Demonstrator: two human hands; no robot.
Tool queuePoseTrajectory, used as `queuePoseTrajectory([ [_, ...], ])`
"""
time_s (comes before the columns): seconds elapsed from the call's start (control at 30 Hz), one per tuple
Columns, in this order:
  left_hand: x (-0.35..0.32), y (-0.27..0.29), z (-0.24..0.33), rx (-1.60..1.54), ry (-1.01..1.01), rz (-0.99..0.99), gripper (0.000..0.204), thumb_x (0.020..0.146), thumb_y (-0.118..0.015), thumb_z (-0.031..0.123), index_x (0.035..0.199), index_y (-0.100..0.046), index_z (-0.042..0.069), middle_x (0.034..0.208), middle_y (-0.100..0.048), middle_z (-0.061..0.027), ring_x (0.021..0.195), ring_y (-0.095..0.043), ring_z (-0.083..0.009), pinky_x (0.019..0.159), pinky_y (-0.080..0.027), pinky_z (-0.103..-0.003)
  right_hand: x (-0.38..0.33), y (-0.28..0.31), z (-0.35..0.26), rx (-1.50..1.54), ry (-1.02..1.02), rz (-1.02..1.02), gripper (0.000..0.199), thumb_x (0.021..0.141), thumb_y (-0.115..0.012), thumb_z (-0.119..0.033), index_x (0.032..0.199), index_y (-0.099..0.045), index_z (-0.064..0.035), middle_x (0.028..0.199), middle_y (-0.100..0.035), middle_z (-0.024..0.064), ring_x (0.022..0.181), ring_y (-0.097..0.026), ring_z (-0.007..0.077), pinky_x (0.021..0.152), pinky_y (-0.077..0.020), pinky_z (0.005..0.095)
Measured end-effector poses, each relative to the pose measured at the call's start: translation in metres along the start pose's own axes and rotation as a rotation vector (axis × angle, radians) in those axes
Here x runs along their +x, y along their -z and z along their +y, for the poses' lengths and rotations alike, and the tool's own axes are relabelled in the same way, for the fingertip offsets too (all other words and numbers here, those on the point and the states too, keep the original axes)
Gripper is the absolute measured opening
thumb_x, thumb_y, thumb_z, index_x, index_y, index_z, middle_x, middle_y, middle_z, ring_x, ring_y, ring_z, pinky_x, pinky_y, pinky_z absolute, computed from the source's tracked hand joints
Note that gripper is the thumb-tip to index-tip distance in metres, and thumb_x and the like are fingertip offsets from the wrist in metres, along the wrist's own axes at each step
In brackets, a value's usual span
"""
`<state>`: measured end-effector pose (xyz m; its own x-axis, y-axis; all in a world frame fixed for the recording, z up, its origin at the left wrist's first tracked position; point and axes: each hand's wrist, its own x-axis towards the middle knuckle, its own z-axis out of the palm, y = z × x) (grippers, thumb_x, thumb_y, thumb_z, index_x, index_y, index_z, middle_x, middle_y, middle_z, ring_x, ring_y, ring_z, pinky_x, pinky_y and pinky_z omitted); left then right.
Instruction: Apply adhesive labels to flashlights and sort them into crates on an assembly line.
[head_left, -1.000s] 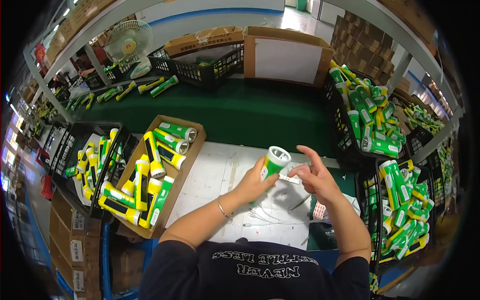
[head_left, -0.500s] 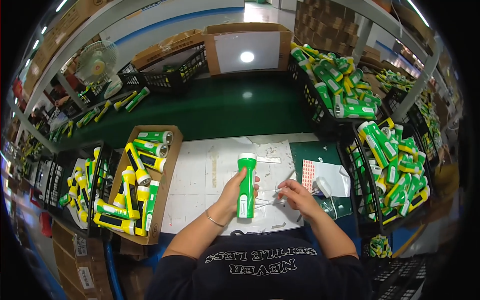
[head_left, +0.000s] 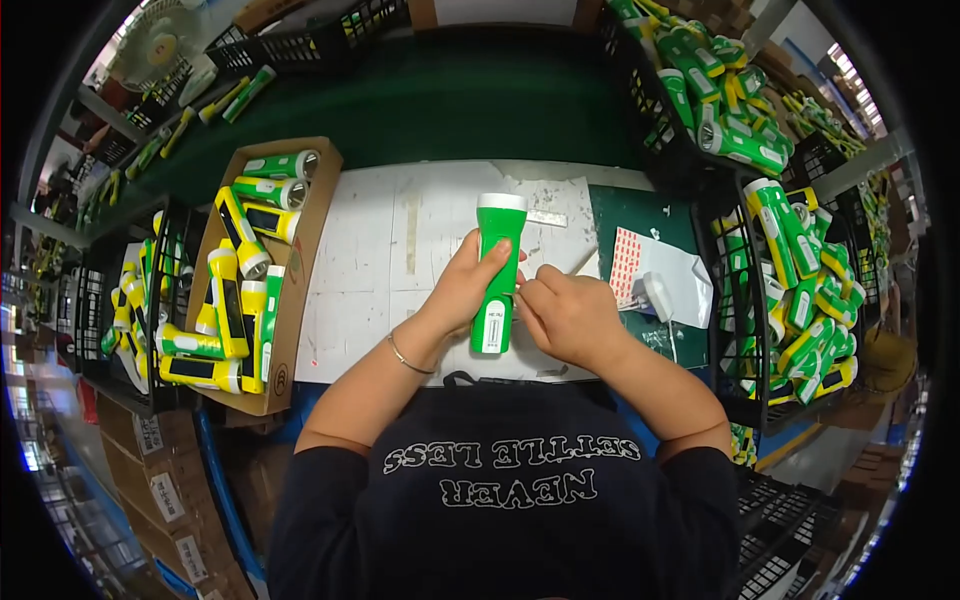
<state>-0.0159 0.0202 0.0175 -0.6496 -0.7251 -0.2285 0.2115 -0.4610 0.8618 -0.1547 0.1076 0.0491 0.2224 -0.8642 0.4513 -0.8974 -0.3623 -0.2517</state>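
My left hand [head_left: 468, 282] is wrapped round a green flashlight [head_left: 497, 262] with a white head, its thumb lying along the body. The flashlight points away from me above the white work surface [head_left: 365, 260]. Closed in a pinch, my right hand [head_left: 570, 312] meets the flashlight's right side near its middle. Whatever its fingertips hold is hidden. To the right of that hand lies a small white plug-like block [head_left: 658, 296] with a cord, on a clear bag and beside a sheet of red stickers [head_left: 627, 262].
A cardboard box [head_left: 316, 215] of green and yellow flashlights stands at left, beside a black crate [head_left: 178, 320]. More crates heaped with flashlights [head_left: 800, 250] line the right. Beyond the work surface runs a dark green belt [head_left: 430, 105]; several flashlights [head_left: 250, 95] lie at its far left.
My right hand has moved left, from apart to against the flashlight's side. The view has tilted down, so the things on the table sit higher in it. My left hand keeps its hold.
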Motion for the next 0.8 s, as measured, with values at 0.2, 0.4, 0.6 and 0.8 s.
queuePoseTrajectory([
  [0.2, 0.003, 0.014, -0.011, 0.147, -0.095, -0.055, 0.039, 0.097, -0.032, 0.039, 0.112, -0.044, 0.005, 0.098, -0.055, -0.0075, 0.078, -0.055, -0.0121, 0.071, -0.048, -0.026, -0.004, -0.014, -0.002, -0.078, 0.108, -0.079, 0.014, 0.075, -0.063, -0.017, 0.071, -0.053, -0.0086, 0.066, -0.047, 0.0035, 0.047, -0.052, 0.0188, 0.04, -0.0403, 0.031],
  [0.4, 0.01, 0.031, -0.008, 0.042, -0.037, 0.134, 0.05, 0.095, -0.027, 0.048, 0.11, -0.046, 0.005, 0.084, -0.057, -0.009, 0.069, -0.055, -0.0144, 0.061, -0.048, -0.028, -0.035, -0.016, -0.017, 0.386, 0.333, -0.365, 0.021, 0.074, -0.066, -0.025, 0.069, -0.051, -0.0115, 0.064, -0.047, 0.0042, 0.049, -0.051, 0.024, 0.042, -0.0416, 0.0353],
  [0.6, 0.015, 0.018, 0.003, -0.092, -0.05, -0.007, 0.037, 0.092, -0.048, 0.034, 0.115, -0.041, 0.005, 0.095, -0.055, -0.0103, 0.074, -0.054, -0.0137, 0.064, -0.048, -0.027, -0.009, -0.016, -0.016, 0.422, -0.122, -0.065, 0.03, 0.072, -0.071, -0.023, 0.063, -0.046, -0.0098, 0.06, -0.049, 0.0059, 0.049, -0.051, 0.0253, 0.045, -0.0408, 0.0347],
  [0.8, 0.003, 0.018, -0.006, 0.233, -0.042, 0.047, 0.029, 0.09, -0.053, 0.017, 0.115, -0.043, 0.006, 0.092, -0.054, -0.0053, 0.078, -0.054, -0.0113, 0.066, -0.047, -0.024, -0.004, -0.043, 0.009, 0.714, -0.307, 0.106, 0.039, 0.076, -0.068, -0.016, 0.057, -0.036, -0.003, 0.062, -0.04, 0.0087, 0.055, -0.04, 0.025, 0.051, -0.0347, 0.0347],
])
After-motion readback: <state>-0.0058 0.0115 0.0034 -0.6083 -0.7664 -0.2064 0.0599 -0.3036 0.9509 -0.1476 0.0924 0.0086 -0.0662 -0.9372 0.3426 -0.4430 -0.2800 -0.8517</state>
